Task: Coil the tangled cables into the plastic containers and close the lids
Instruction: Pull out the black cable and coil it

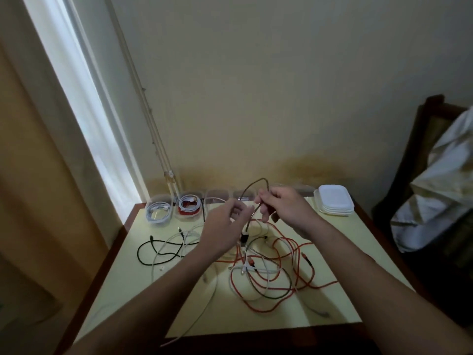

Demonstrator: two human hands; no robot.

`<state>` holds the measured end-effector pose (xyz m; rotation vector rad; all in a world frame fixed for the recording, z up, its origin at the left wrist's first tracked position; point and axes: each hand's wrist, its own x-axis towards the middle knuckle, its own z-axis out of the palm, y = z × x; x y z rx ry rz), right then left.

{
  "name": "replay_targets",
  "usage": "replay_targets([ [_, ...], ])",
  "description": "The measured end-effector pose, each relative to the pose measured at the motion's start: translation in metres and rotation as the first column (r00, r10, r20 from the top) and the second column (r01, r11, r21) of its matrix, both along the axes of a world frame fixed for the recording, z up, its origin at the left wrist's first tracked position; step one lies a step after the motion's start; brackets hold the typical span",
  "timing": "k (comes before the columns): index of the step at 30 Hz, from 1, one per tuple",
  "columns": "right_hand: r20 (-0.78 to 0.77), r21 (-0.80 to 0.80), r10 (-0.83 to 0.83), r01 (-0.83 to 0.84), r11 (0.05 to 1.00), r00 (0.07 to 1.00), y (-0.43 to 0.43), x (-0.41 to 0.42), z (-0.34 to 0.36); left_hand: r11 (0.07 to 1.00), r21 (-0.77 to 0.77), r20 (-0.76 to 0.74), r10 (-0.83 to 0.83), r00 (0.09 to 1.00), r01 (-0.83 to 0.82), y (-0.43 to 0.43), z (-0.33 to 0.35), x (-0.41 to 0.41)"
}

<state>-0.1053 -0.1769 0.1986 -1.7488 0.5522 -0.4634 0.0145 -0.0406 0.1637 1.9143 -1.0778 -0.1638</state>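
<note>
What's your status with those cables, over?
Left hand and right hand hold dark cable up. Two containers filled, lids stacked aside. Cable's lower end runs into tangle.

1. No word, brand, number or sign can be read anywhere in view.
2. The clear containers (151, 204) along the far edge of the table (256, 320) show no legible label.
3. The stack of white lids (334, 199) at the far right is plain on the faces that show.
4. The plugs of the cables (256, 267) in the middle are too small and blurred to show any marking.
</note>
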Motion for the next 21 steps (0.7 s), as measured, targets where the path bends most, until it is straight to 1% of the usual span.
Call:
replay_targets([
  [1, 0.03, 0.084, -0.009, 0.006, 0.996, 1.0, 0.0, 0.0, 0.002, 0.997, 0.035, -0.184, -0.066, 0.981, 0.074, 0.0, 0.001, -0.009],
  [2, 0.058, 0.164, -0.02, 0.01, 0.986, 0.998, -0.001, -0.001, 0.004, 0.989, 0.041, -0.34, -0.119, 0.933, 0.141, 0.001, 0.003, -0.017],
  [3, 0.081, 0.227, -0.03, 0.011, 0.974, 0.996, -0.001, -0.003, 0.006, 0.983, 0.017, -0.449, -0.156, 0.88, 0.183, 0.001, 0.006, -0.022],
  [4, 0.085, 0.249, -0.044, 0.021, 0.968, 0.995, -0.002, -0.005, 0.006, 0.981, -0.005, -0.5, -0.17, 0.849, 0.194, 0.002, 0.009, -0.025],
  [5, 0.059, 0.209, -0.067, 0.053, 0.977, 0.996, -0.003, -0.007, 0.006, 0.984, -0.018, -0.515, -0.163, 0.842, 0.18, 0.002, 0.012, -0.028],
  [6, 0.0, 0.094, -0.102, 0.101, 0.99, 0.995, -0.004, -0.01, 0.006, 0.986, -0.029, -0.529, -0.155, 0.834, 0.165, 0.003, 0.017, -0.03],
  [7, -0.072, -0.073, -0.165, 0.16, 0.984, 0.984, -0.005, -0.012, 0.004, 0.986, -0.041, -0.556, -0.156, 0.816, 0.16, 0.003, 0.023, -0.031],
  [8, -0.13, -0.273, -0.265, 0.222, 0.936, 0.955, -0.006, -0.014, 0.002, 0.985, -0.052, -0.6, -0.163, 0.783, 0.165, 0.004, 0.028, -0.031],
  [9, -0.146, -0.454, -0.365, 0.265, 0.851, 0.92, -0.006, -0.015, 0.0, 0.982, -0.067, -0.657, -0.178, 0.733, 0.178, 0.004, 0.036, -0.031],
  [10, -0.122, -0.567, -0.394, 0.262, 0.781, 0.911, -0.006, -0.017, 0.0, 0.975, -0.087, -0.712, -0.205, 0.671, 0.205, 0.006, 0.043, -0.031],
  [11, -0.085, -0.615, -0.335, 0.215, 0.759, 0.939, -0.003, -0.018, 0.002, 0.965, -0.116, -0.753, -0.24, 0.613, 0.236, 0.008, 0.05, -0.031],
  [12, -0.057, -0.602, -0.218, 0.141, 0.786, 0.974, -0.001, -0.019, 0.004, 0.953, -0.148, -0.781, -0.277, 0.56, 0.265, 0.01, 0.055, -0.03],
  [13, -0.033, -0.552, -0.096, 0.062, 0.831, 0.995, 0.004, -0.02, 0.006, 0.94, -0.183, -0.798, -0.314, 0.514, 0.29, 0.012, 0.061, -0.03],
  [14, -0.019, -0.498, -0.012, 0.001, 0.867, 1.0, 0.009, -0.02, 0.007, 0.929, -0.22, -0.814, -0.343, 0.468, 0.297, 0.015, 0.066, -0.03],
  [16, 0.005, -0.383, 0.058, -0.052, 0.922, 0.998, 0.02, -0.022, 0.012, 0.916, -0.309, -0.848, -0.387, 0.361, 0.257, 0.017, 0.077, -0.027],
  [18, 0.05, -0.214, 0.106, -0.093, 0.972, 0.993, 0.027, -0.024, 0.018, 0.896, -0.413, -0.864, -0.442, 0.241, 0.162, 0.021, 0.085, -0.018],
  [19, 0.071, -0.155, 0.127, -0.115, 0.981, 0.989, 0.029, -0.025, 0.019, 0.881, -0.461, -0.861, -0.474, 0.188, 0.108, 0.023, 0.089, -0.012],
  [20, 0.079, -0.136, 0.141, -0.129, 0.982, 0.987, 0.029, -0.026, 0.02, 0.861, -0.505, -0.85, -0.507, 0.141, 0.056, 0.025, 0.092, -0.007],
  [21, 0.069, -0.154, 0.142, -0.13, 0.98, 0.987, 0.03, -0.028, 0.02, 0.84, -0.542, -0.836, -0.54, 0.101, 0.007, 0.027, 0.095, -0.002],
])
